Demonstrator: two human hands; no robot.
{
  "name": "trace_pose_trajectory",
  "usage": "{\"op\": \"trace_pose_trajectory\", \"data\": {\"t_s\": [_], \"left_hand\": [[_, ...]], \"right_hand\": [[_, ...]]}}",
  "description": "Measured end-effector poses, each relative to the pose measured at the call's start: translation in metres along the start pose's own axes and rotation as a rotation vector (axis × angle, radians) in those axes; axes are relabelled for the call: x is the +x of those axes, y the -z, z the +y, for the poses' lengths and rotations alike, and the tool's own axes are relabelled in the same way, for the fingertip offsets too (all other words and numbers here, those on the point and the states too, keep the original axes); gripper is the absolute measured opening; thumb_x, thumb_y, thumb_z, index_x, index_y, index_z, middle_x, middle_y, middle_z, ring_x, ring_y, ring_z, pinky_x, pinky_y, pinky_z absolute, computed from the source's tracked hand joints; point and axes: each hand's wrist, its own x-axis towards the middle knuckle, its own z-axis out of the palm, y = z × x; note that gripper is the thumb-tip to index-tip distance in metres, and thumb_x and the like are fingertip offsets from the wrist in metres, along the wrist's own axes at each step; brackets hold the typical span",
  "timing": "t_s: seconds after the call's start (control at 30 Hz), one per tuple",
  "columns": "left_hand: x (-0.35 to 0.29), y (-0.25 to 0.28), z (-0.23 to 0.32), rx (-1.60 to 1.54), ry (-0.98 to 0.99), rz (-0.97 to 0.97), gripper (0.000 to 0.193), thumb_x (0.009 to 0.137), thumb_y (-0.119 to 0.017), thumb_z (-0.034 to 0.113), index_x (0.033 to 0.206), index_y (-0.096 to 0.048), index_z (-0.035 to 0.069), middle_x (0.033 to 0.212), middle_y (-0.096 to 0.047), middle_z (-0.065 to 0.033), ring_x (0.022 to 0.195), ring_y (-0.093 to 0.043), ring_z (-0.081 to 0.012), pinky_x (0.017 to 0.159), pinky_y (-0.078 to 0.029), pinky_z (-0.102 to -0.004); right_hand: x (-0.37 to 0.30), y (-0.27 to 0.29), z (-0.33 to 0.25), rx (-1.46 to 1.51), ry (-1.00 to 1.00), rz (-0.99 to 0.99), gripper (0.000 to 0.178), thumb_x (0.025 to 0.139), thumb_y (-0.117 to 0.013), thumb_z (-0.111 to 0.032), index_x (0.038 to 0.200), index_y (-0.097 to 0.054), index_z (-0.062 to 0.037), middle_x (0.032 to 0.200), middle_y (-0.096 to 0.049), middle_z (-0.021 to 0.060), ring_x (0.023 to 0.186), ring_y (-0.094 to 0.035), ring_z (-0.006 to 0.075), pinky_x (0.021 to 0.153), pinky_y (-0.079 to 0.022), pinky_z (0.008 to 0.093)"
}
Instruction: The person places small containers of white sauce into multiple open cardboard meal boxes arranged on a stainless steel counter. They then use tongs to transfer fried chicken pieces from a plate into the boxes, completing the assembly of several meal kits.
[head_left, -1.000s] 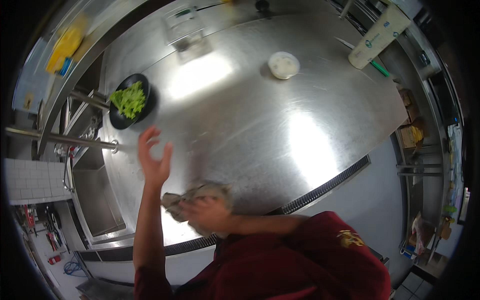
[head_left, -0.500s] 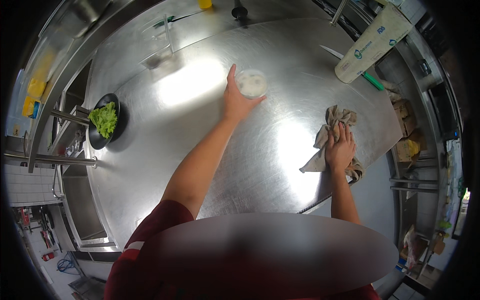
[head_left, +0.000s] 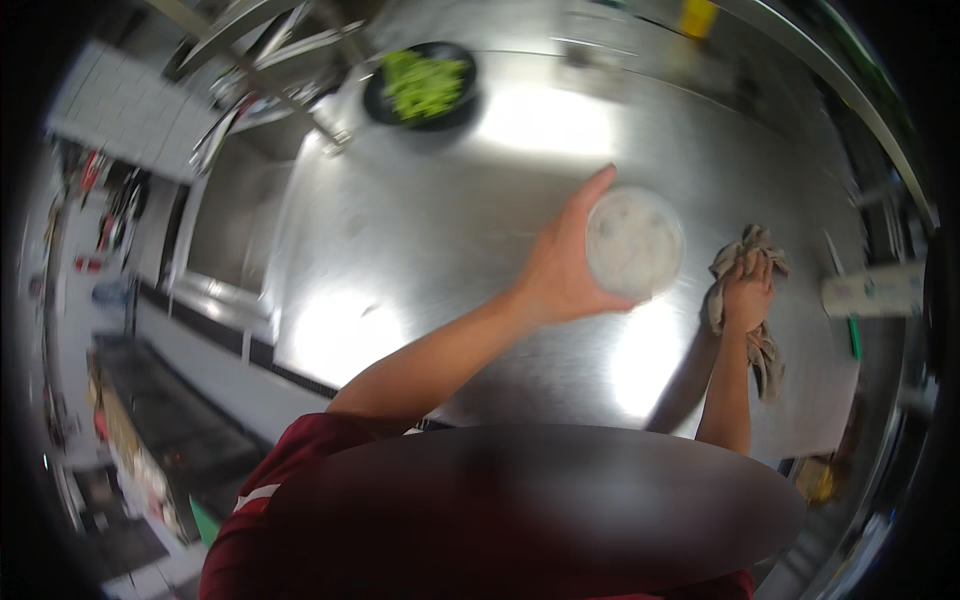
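My left hand [head_left: 562,262] is wrapped round a clear round container [head_left: 635,243] with something whitish inside. It looks raised above the steel table [head_left: 430,230], with thumb and fingers on its left side. Off to the right, my right hand [head_left: 747,293] presses on a crumpled grey-brown cloth [head_left: 766,365] that lies on the table. Its fingers rest over the bunched fabric. At the far left, a black bowl [head_left: 455,118] holds green lettuce [head_left: 422,86]. Motion blurs much of the picture.
Past the cloth lie a pale printed roll [head_left: 873,292] and a knife with a green handle [head_left: 855,338]. A blurred clear container [head_left: 597,62] and a yellow object [head_left: 698,17] stand at the back. A steel sink [head_left: 245,215] adjoins the table's left side.
My view has swung left, so the bowl and sink appear nearer the middle. The container in my left hand looks larger and closer. My right hand stays on the cloth.
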Motion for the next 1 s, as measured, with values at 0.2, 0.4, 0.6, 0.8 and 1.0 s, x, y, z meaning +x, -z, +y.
{"op": "trace_pose_trajectory", "data": {"t_s": [0.2, 0.4, 0.6, 0.8, 1.0], "left_hand": [[-0.155, 0.189, 0.008, 0.411, 0.058, 0.208, 0.138, 0.054, -0.102, 0.034, 0.159, -0.020, 0.001, 0.149, -0.044, -0.0185, 0.137, -0.049, -0.0339, 0.116, -0.041, -0.0477], [-0.322, 0.336, 0.021, 0.331, 0.320, 0.646, 0.141, 0.060, -0.103, 0.032, 0.161, -0.009, 0.003, 0.143, -0.046, -0.0203, 0.130, -0.057, -0.0319, 0.106, -0.053, -0.0441], [-0.457, 0.430, 0.065, 0.512, 0.503, 0.901, 0.140, 0.062, -0.100, 0.028, 0.163, -0.005, 0.007, 0.136, -0.051, -0.0197, 0.128, -0.057, -0.0319, 0.110, -0.049, -0.0454], [-0.555, 0.478, 0.087, 0.444, 0.626, 1.125, 0.144, 0.059, -0.102, 0.022, 0.163, -0.003, 0.004, 0.133, -0.053, -0.0151, 0.127, -0.057, -0.0286, 0.111, -0.047, -0.0427], [-0.606, 0.524, 0.070, 0.544, 0.641, 1.188, 0.139, 0.060, -0.102, 0.017, 0.162, -0.008, 0.004, 0.135, -0.057, -0.0173, 0.124, -0.061, -0.0288, 0.109, -0.050, -0.0411]], "right_hand": [[-0.279, 0.116, -0.228, 0.361, 0.630, -0.340, 0.057, 0.095, -0.061, -0.029, 0.149, -0.056, -0.0146, 0.155, -0.053, 0.0136, 0.141, -0.049, 0.0382, 0.114, -0.038, 0.0546], [-0.401, 0.157, -0.389, 0.511, 1.256, -0.602, 0.059, 0.097, -0.061, -0.035, 0.152, -0.053, -0.0162, 0.165, -0.040, 0.0123, 0.151, -0.035, 0.0397, 0.125, -0.021, 0.0598], [-0.273, 0.058, -0.568, 0.231, 0.789, -0.469, 0.054, 0.103, -0.048, -0.042, 0.151, -0.051, -0.0177, 0.162, -0.043, 0.0094, 0.151, -0.036, 0.0365, 0.124, -0.022, 0.0607], [-0.280, 0.039, -0.660, 0.186, 0.521, -0.339, 0.062, 0.104, -0.047, -0.052, 0.157, -0.047, -0.0196, 0.166, -0.039, 0.0062, 0.151, -0.037, 0.0304, 0.123, -0.028, 0.0534], [-0.281, 0.044, -0.641, 0.298, 1.118, -0.433, 0.058, 0.108, -0.046, -0.050, 0.155, -0.051, -0.0150, 0.161, -0.045, 0.0153, 0.150, -0.040, 0.0338, 0.124, -0.030, 0.0447]]}}
